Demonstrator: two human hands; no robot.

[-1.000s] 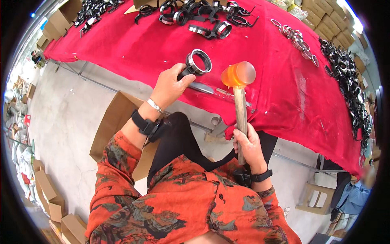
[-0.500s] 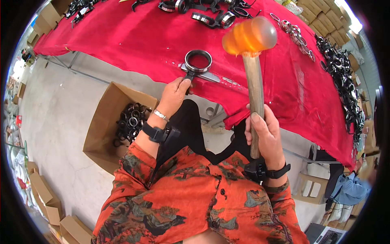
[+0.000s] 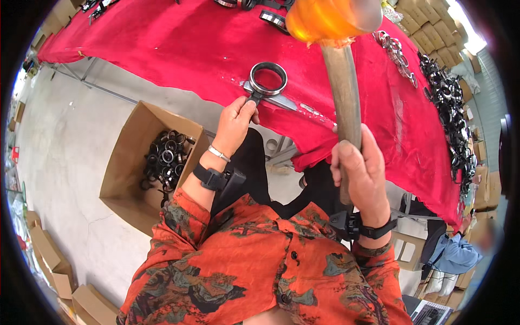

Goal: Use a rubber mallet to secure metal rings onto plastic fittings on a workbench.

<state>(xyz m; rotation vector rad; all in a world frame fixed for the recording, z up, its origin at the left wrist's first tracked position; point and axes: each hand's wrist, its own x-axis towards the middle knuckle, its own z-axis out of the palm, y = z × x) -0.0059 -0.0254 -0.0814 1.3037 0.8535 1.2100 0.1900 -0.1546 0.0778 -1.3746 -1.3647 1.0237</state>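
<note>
My left hand (image 3: 237, 120) grips the short black handle of a magnifying glass (image 3: 283, 81) with a black and silver round rim. Whether a lens sits in the rim I cannot tell; red shows through it. The rim rests over a flat silver metal bar (image 3: 283, 102) at the near edge of the red-covered table (image 3: 184, 59). In my right hand (image 3: 362, 165), fingers wrapped round the wooden handle, a mallet (image 3: 346, 92) stands raised upright. Its translucent orange head (image 3: 325, 21) is high above the table, apart from the rim, and partly cut off by the picture's top edge.
A cardboard box (image 3: 122, 168) on the floor at left holds several black rings with handles (image 3: 165, 157). Many similar pieces (image 3: 449, 108) lie heaped along the table's right side, with silver rings (image 3: 398, 57) nearby. A person in blue (image 3: 455, 254) is at lower right.
The mallet has risen, its head now nearer the top edge. My left hand still holds the magnifying glass at the metal bar. The whole view has shifted slightly.
</note>
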